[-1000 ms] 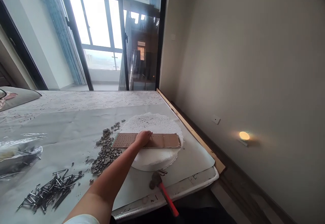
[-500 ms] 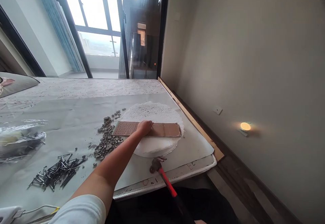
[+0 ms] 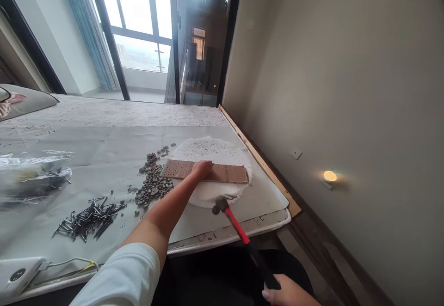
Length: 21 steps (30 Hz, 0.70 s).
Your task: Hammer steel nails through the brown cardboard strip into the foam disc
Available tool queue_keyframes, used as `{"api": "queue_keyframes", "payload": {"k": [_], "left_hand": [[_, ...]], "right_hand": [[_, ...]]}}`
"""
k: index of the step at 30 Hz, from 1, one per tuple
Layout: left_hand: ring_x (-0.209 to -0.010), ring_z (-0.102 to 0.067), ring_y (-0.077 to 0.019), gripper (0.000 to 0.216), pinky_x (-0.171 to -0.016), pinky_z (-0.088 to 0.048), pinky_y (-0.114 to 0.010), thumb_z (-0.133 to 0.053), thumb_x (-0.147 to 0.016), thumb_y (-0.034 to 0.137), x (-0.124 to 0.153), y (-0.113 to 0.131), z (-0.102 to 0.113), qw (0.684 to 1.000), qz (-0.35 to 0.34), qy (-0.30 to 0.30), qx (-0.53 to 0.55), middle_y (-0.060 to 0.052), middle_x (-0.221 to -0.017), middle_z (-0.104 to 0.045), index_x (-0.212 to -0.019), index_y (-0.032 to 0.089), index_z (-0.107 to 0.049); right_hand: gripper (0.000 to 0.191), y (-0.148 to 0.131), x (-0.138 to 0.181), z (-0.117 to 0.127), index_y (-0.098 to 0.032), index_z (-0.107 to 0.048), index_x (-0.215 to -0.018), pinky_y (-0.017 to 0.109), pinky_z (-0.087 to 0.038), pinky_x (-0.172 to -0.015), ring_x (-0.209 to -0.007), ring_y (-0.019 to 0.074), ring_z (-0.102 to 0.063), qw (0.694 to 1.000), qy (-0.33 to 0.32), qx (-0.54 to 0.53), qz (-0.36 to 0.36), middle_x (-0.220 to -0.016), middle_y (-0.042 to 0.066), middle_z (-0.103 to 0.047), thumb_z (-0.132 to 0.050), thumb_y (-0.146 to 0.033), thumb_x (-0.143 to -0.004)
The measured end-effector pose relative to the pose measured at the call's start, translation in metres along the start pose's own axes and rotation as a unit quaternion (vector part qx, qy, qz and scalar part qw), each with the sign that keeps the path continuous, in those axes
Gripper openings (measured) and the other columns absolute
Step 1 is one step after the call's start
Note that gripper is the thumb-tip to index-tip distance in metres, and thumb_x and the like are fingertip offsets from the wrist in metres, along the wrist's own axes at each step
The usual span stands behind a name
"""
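Note:
A flat brown cardboard strip (image 3: pixel 229 173), its left part dotted with rows of small holes, lies across a round white slab (image 3: pixel 208 146) with a rough surface and crumbly edge. My left hand (image 3: pixel 202 170) rests closed on the middle of the strip, fingertips pressed together near its far edge; what they pinch, if anything, is too small to make out. At the lower right, my right hand (image 3: pixel 287 291) grips the black handle of a claw hammer (image 3: pixel 237 226) with a red neck. The hammer's dark head hangs over the slab's near edge, apart from the strip.
Grey rubble (image 3: pixel 152 186) lies left of the slab. Several dark nails (image 3: pixel 90 218) form a pile nearer me, with a clear plastic bag (image 3: pixel 38 179) beyond. A white power strip (image 3: pixel 21 273) and cord sit at the near left. A wooden rail (image 3: pixel 260 160) runs along the right wall.
The hammer has risen slightly, and my right hand has come further into view around its handle. My left hand keeps its place on the strip. The whole view has shifted a little.

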<state>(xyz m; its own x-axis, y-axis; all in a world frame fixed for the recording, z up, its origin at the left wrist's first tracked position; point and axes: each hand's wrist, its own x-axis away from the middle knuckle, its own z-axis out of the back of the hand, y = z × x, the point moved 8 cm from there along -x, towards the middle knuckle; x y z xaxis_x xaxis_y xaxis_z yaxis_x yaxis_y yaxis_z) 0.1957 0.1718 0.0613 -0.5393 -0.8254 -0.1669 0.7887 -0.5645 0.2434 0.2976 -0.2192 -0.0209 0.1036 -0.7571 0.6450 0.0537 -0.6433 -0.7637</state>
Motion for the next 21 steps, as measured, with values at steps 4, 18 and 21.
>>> {"api": "queue_keyframes", "payload": {"k": [4, 18, 21], "left_hand": [[-0.079, -0.058, -0.0203, 0.041, -0.067, -0.039, -0.027, -0.038, -0.083, 0.048, -0.001, -0.008, -0.003, 0.999, 0.017, 0.016, 0.037, -0.009, -0.084, -0.065, -0.083, 0.016, -0.065], [-0.076, -0.059, -0.0159, 0.024, -0.065, -0.04, -0.023, -0.055, -0.074, 0.035, -0.006, -0.025, -0.005, 0.982, 0.036, 0.026, 0.182, -0.003, -0.083, -0.07, -0.081, 0.02, -0.071], [-0.076, -0.06, -0.0161, 0.023, -0.064, -0.04, -0.022, -0.056, -0.073, 0.037, -0.005, -0.028, -0.005, 0.98, 0.05, 0.03, 0.188, -0.003, -0.084, -0.07, -0.081, 0.02, -0.071]], "right_hand": [[0.039, -0.052, 0.01, 0.019, -0.022, -0.038, -0.066, 0.02, -0.018, -0.028, -0.026, 0.0049, -0.023, 0.999, 0.017, -0.024, 0.022, -0.034, -0.013, -0.029, -0.061, -0.053, -0.064], [0.035, -0.212, -0.012, 0.041, -0.022, -0.031, -0.062, 0.019, -0.018, -0.031, -0.03, 0.0036, -0.024, 0.993, 0.066, 0.062, 0.073, -0.038, -0.012, -0.029, -0.059, -0.042, -0.071], [0.035, -0.204, -0.029, 0.035, -0.021, -0.031, -0.063, 0.018, -0.019, -0.033, -0.033, 0.0031, -0.026, 0.994, 0.057, 0.072, 0.059, -0.042, -0.011, -0.031, -0.06, -0.04, -0.071]]}}
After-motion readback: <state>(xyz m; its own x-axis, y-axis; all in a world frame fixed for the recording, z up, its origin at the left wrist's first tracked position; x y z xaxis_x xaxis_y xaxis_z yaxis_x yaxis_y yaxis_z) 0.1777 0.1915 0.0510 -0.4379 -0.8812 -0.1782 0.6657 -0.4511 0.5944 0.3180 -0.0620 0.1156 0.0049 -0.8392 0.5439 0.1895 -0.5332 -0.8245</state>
